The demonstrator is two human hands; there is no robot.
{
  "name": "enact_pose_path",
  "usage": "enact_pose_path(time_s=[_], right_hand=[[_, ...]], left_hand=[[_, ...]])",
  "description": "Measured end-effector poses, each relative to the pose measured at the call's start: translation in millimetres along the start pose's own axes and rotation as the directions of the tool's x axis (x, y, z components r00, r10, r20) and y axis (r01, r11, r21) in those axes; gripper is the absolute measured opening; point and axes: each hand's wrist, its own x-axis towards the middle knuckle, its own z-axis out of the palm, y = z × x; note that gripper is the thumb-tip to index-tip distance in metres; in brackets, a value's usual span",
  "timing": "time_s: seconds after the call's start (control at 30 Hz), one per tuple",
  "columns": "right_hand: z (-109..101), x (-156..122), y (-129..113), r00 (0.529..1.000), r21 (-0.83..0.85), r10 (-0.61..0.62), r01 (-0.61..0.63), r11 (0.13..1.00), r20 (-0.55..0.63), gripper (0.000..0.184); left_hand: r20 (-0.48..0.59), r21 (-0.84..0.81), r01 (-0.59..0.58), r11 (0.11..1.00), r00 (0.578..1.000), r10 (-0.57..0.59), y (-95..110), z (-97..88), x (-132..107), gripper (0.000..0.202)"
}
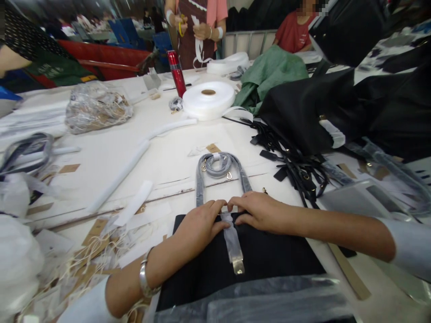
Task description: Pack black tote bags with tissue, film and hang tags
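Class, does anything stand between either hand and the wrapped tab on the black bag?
Nothing visible does: the left hand and right hand are at the upper end of the wrapped tab on the black bag. The coiled strap lies beyond them.

A bag-making workshop with the look of a factory floor. A long white bench (168,154) fills most of the view. Toward its near edge lies a black bag (276,255) with a film-wrapped handle. By the near left corner, cardboard tags (95,231) and strings lie heaped. Along the right side, loose black straps (296,168) with metal fittings tangle beside a mound of black material (292,110). Near the far edge sits a big roll of white strip (218,106). Beyond that edge, 1 person in a dark apron (191,42) handles more strip; 1 in a red top (293,33) is farther right. Behind: a red container (104,54), blue containers (126,33) and blurred figures.
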Motion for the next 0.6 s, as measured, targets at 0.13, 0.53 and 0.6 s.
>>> enact_pose_path(time_s=[0.13, 0.53, 0.6], right_hand=[[12, -19, -5, 0.967, -0.17, -0.14, 0.105, 0.98, -0.212, 0.025], [81, -153, -18, 0.861, -0.117, 0.101, -0.182, 0.976, -0.498, 0.059], [92, -150, -17, 0.849, -0.082, 0.114, -0.182, 0.98, -0.517, 0.055]], left_hand=[[-0.11, 0.08, -0.018, 0.997, 0.994, 0.027, 4, -9.4, -13, 0.049], [-0.185, 0.359, 0.046, 0.932, 0.983, 0.022, 39, 26.0, -152, 0.069], [-0.241, 0.375, 0.086, 0.923, 0.971, 0.007, 41, 42.0, -153, 0.061]])
